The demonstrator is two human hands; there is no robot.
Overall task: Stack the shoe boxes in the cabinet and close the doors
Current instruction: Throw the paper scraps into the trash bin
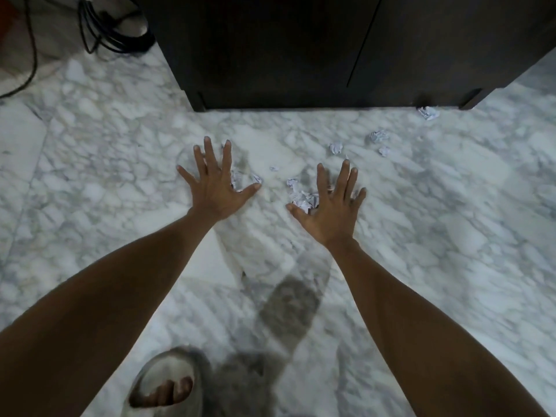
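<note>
A dark cabinet [301, 49] stands on the marble floor at the top of the head view, its two doors shut with a thin seam between them. No shoe box is in view. My left hand [216, 188] and my right hand [328, 209] are stretched out in front of me over the floor, palms down, fingers spread wide, holding nothing. Both hands are short of the cabinet's base.
Several crumpled white paper scraps [304, 198] lie on the marble floor [451, 236] under and beyond my hands, one [428, 112] by the cabinet's right foot. Black cables [111, 28] coil at the top left. My foot in a grey slipper [165, 383] shows at the bottom.
</note>
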